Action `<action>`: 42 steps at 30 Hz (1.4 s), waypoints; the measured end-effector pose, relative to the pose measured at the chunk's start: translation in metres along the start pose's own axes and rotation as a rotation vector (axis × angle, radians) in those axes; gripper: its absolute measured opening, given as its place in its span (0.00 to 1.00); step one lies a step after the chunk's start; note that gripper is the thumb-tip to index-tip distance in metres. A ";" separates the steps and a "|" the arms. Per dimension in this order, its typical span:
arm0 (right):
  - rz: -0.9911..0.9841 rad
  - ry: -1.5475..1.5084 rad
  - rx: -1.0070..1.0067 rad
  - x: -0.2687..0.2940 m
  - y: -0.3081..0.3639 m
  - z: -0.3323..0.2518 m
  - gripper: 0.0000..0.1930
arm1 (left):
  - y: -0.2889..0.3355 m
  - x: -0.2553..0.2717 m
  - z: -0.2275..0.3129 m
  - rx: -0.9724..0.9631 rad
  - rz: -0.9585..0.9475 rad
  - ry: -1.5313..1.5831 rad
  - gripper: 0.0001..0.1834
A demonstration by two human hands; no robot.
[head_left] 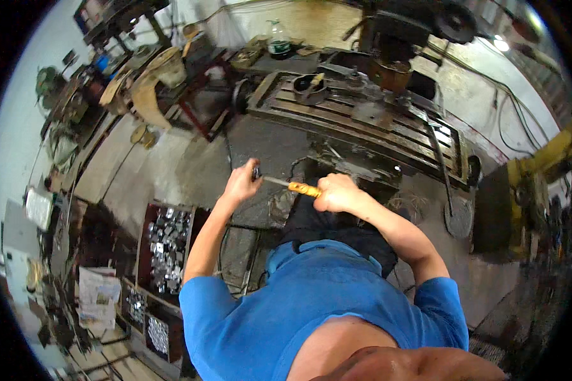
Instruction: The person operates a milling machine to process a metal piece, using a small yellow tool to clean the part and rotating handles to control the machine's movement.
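My right hand (338, 192) is closed round the end of a yellow-handled tool (304, 189). Its thin metal shaft points left, toward my other hand; whether it is a file or a screwdriver I cannot make out. Between the fingers of my left hand (240, 182) sits a small dark metal part (256, 172), partly hidden by them. The shaft's tip is close to this part, and contact is too small to tell. Both hands are held up in front of my body, over the floor and the near side of a machine.
A slotted machine table (279, 101) stands ahead, with a dark pot (309, 90) holding a brush on it. At left is a bin (142, 254) of shiny metal pieces, beside smaller boxes. A long lever (440, 159) hangs down at right, near a yellow machine part (553, 149).
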State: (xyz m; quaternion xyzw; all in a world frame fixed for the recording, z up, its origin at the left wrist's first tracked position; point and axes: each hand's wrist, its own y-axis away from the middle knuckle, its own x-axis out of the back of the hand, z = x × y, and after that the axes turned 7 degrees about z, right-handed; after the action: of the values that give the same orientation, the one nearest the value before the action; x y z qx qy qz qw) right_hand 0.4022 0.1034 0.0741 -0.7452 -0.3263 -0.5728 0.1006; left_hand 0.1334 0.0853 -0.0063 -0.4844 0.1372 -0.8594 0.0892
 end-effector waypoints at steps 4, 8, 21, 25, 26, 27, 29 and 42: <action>-0.020 0.016 0.012 -0.005 0.002 0.005 0.18 | -0.008 -0.005 0.007 -0.300 -0.149 -0.196 0.23; 0.072 0.025 -0.187 0.038 0.030 0.044 0.17 | -0.017 -0.006 0.002 -0.133 -0.105 -0.152 0.21; 0.288 -0.282 -0.593 0.082 0.017 0.190 0.15 | -0.162 -0.099 0.114 -0.270 -0.062 0.143 0.19; 0.535 0.076 -0.415 0.073 0.036 0.242 0.14 | -0.219 -0.135 0.162 -0.402 -0.071 0.169 0.18; 0.514 0.050 -0.510 0.074 0.037 0.237 0.15 | -0.230 -0.144 0.168 -0.433 -0.075 0.168 0.18; 0.492 0.024 -0.603 0.073 0.040 0.229 0.16 | -0.238 -0.153 0.172 -0.433 -0.095 0.146 0.17; 0.324 -0.033 -0.728 0.084 0.047 0.207 0.18 | -0.252 -0.171 0.180 -0.438 -0.131 0.105 0.16; 0.665 -0.121 -0.453 0.056 0.019 0.243 0.17 | -0.257 -0.176 0.169 -0.495 -0.091 -0.053 0.13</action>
State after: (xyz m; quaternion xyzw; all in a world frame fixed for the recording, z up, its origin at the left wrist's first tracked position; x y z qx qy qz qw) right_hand 0.6130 0.2367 0.0514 -0.8458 0.0616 -0.5215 0.0940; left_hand 0.3632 0.3534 0.0178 -0.5196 0.3190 -0.7898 -0.0674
